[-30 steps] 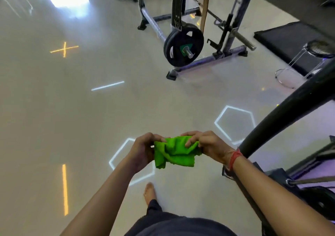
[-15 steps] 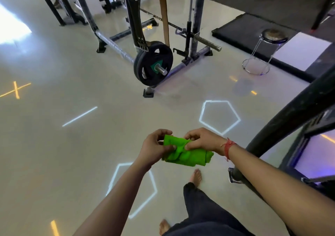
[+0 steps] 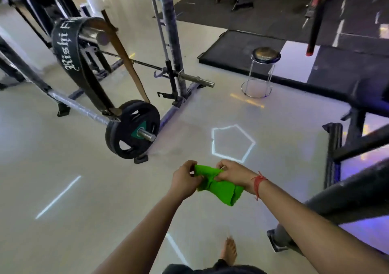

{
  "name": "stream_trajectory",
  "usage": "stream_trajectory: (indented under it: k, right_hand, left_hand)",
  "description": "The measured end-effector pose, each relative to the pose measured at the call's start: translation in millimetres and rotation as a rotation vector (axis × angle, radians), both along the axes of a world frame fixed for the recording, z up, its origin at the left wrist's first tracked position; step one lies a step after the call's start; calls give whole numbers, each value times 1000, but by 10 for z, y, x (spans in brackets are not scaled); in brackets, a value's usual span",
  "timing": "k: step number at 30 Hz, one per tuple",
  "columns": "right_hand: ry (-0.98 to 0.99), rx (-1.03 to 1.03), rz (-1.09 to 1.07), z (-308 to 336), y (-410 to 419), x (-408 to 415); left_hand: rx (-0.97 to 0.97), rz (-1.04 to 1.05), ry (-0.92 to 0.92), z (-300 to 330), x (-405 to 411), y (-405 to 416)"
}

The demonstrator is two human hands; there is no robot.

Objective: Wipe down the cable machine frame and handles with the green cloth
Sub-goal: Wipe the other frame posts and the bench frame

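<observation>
A gym floor of pale, glossy tile (image 3: 63, 158) fills most of the view, seen from above, with glowing white line and pentagon reflections on it. At far left, a black steel rack (image 3: 37, 78) slants across the floor; a black lifting belt (image 3: 69, 50) with white lettering and a brown strap hang over its bar. Just right of that, a black weight plate (image 3: 132, 128) sits on a low peg, and a barbell end (image 3: 197, 79) pokes out from the rack's upright. In the centre foreground, two bare forearms reach forward. The left hand (image 3: 185, 179) pinches the upper edge of the green cloth (image 3: 219, 186) with curled fingers; the right hand (image 3: 233, 172), with a red thread at the wrist, grasps the same edge, and the cloth hangs between and below them above the floor. One bare foot shows beneath. Further right stand a chrome stool (image 3: 263, 69), black rubber mats (image 3: 242, 50), and at the right edge the dark frame (image 3: 353, 198) of a machine.
</observation>
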State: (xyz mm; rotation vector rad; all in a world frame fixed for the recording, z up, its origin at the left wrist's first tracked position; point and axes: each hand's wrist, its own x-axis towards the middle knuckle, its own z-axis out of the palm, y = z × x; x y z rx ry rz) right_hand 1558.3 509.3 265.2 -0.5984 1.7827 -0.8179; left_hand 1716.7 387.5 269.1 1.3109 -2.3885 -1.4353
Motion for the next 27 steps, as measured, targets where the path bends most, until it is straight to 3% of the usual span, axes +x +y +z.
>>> stream_trajectory:
  k: [4,9,14,19,23,27]
  right_hand:
    - [-1,-2,-313,-27,-87,-560]
    - [-47,-61,-681,95,-175,-1261]
    - [301,158,-737,460,-167,-1919]
    - [561,373,-792,1373,-86,-2134]
    - [701,477,-931,2137,190,-2116]
    - [896,566,-1117,3084,592,-1971]
  left_hand:
    - [53,-79,8,41,-747,-369]
    - [42,-409,-13,76,-1790,-881]
    - [-131,-946,-82,435,-2979,-1243]
    - [-414,-1474,-93,1137,-4032,-1146]
    - [-635,-1777,53,1940,-4548,-711]
    - [-635,-1900,356,2905,-4879,-202]
